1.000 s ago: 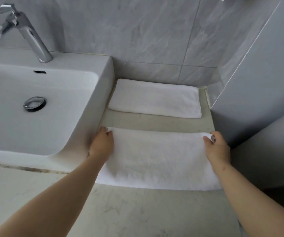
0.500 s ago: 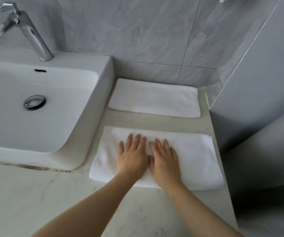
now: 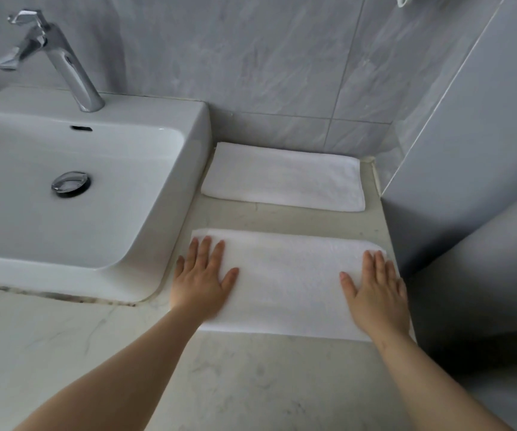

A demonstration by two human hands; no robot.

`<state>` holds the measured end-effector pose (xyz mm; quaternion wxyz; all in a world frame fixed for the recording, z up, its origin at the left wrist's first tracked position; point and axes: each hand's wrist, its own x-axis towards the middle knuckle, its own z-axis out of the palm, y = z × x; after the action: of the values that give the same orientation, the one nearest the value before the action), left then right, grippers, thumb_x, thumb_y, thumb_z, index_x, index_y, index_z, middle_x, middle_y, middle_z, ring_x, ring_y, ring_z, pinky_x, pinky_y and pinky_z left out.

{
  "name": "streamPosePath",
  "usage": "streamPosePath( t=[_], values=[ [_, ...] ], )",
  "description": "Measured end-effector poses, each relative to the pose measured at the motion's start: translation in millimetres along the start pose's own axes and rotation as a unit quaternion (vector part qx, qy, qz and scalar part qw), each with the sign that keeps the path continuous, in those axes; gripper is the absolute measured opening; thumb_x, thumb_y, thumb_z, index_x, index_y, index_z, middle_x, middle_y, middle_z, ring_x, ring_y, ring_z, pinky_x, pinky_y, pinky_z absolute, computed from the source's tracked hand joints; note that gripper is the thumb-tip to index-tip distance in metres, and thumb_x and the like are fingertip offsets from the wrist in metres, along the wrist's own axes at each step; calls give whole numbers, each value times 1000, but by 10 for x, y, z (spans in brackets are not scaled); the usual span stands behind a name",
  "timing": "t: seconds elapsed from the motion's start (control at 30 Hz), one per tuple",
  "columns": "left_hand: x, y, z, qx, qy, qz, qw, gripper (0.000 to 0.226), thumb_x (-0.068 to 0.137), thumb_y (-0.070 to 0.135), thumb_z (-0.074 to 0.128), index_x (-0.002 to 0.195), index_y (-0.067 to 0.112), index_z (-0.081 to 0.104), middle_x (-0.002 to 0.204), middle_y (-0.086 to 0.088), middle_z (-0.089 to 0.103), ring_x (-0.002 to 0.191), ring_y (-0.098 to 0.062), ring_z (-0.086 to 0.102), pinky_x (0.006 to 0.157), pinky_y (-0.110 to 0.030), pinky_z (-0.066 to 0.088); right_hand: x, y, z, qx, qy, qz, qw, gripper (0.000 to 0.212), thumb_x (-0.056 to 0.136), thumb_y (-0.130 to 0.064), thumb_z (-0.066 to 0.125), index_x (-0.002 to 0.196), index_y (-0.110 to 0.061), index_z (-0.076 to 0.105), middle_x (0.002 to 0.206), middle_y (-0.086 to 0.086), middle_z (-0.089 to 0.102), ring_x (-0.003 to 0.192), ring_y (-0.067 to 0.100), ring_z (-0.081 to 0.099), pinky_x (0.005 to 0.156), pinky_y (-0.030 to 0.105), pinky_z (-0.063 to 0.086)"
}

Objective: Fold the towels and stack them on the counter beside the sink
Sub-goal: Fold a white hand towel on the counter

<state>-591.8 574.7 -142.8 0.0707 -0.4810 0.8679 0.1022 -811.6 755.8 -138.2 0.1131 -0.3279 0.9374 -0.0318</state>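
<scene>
Now your left hand [image 3: 202, 278] lies flat with fingers straight on the left end of the near towel [image 3: 285, 284], and your right hand [image 3: 375, 290] lies flat the same way on its right end. Neither grips anything. That folded towel rests on the counter [image 3: 251, 384] just beside the sink [image 3: 195, 144]. A second folded towel [image 3: 283, 181] lies apart behind it, against the tiled wall [image 3: 251, 57].

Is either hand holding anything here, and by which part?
Nothing is held. The left hand and right hand press flat, fingers straight, on the near folded towel, one at each end.
</scene>
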Motion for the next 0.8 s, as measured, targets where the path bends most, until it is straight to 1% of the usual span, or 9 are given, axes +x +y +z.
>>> streamPosePath(
  t=[0.17, 0.23, 0.33, 0.4, 0.43, 0.5, 0.6, 0.7, 0.8],
  values=[
    [-3, 35, -27, -22, 6, -6, 1000, 58, 98, 50, 14, 150, 32, -4, 159, 6, -13, 146, -17, -13, 119, -37, 1, -23, -28, 7, 13, 16, 16, 1000, 69, 97, -53, 17, 151, -16, -5, 160, 4, -6, 147, 23, 3, 117, 39, 7],
    [-32, 46, -51, -52, 23, -26, 998, 54, 99, 47, 17, 150, 34, 6, 159, 6, -6, 146, -19, -5, 118, -38, 6, -46, -37, -6, 20, 27, 20, 999, 68, 97, -52, 19, 151, -15, 0, 160, 4, 0, 146, 23, 7, 116, 40, 11],
    [-133, 36, -87, -99, 68, -110, 987, 49, 98, 45, 28, 146, 33, 23, 157, 2, 14, 138, -28, 21, 111, -41, 24, -131, -17, -25, 37, 69, 34, 996, 62, 97, -47, 31, 149, -14, 20, 156, 6, 23, 139, 25, 26, 109, 39, 25],
    [-191, 22, -129, -137, 79, -173, 972, 55, 94, 48, 39, 143, 25, 29, 147, -7, 31, 130, -32, 32, 103, -42, 33, -223, 24, -14, 44, 114, 59, 991, 54, 94, -44, 44, 140, -16, 39, 142, 11, 44, 123, 32, 42, 95, 39, 37],
    [-196, 11, -158, -166, 71, -200, 963, 60, 92, 50, 45, 141, 19, 30, 142, -11, 37, 127, -34, 36, 100, -42, 36, -261, 39, -14, 58, 122, 80, 988, 52, 92, -44, 49, 135, -15, 45, 133, 14, 49, 115, 35, 46, 88, 39, 40],
    [-160, -21, -204, -208, 43, -225, 951, 64, 89, 50, 51, 135, 8, 34, 133, -17, 45, 121, -36, 45, 93, -41, 41, -300, 50, -22, 95, 114, 118, 982, 53, 89, -45, 53, 131, -13, 46, 122, 18, 49, 105, 37, 49, 80, 39, 44],
    [-94, -62, -271, -244, 4, -233, 941, 62, 89, 51, 53, 127, 4, 43, 123, -15, 56, 112, -34, 55, 84, -37, 45, -286, 18, -44, 117, 82, 136, 980, 58, 90, -46, 51, 134, -10, 37, 121, 19, 49, 103, 37, 54, 73, 38, 44],
    [-2, -111, -306, -301, -30, -219, 928, 57, 88, 51, 55, 123, 6, 53, 117, -13, 61, 106, -32, 58, 87, -35, 47, -219, 7, -114, 182, 42, 169, 968, 51, 91, -45, 51, 120, -4, 43, 111, 17, 58, 96, 35, 58, 69, 36, 40],
    [107, -127, -349, -372, -26, -207, 905, 55, 89, 45, 58, 125, 5, 52, 119, -15, 60, 107, -34, 57, 92, -38, 47, -149, 59, -214, 277, 13, 167, 946, 39, 88, -40, 57, 103, -5, 55, 94, 11, 58, 81, 31, 53, 68, 33, 41]
  ],
)
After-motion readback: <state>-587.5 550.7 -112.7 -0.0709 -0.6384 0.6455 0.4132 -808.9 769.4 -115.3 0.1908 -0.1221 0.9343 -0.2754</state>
